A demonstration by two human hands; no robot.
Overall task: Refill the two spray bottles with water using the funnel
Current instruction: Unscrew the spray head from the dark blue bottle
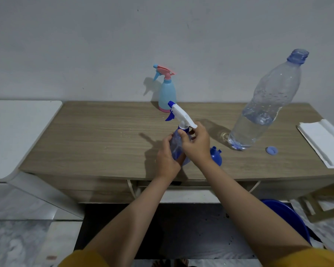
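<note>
A clear blue spray bottle [176, 143] with a white and blue trigger head [180, 115] stands near the middle of the wooden table [96, 135]. My left hand [167, 157] grips its body. My right hand [196, 143] grips its neck, just under the trigger head. A blue funnel [216, 155] lies on the table right of my right wrist. A light blue spray bottle [167, 93] with a pink head stands at the back by the wall. A large clear water bottle [262, 110], uncapped and partly full, stands at the right, its blue cap [271, 150] beside it.
A folded white cloth [324, 141] lies at the table's right edge. A white surface [17, 132] adjoins the table on the left. A blue basin [289, 216] sits on the floor under the table's right side.
</note>
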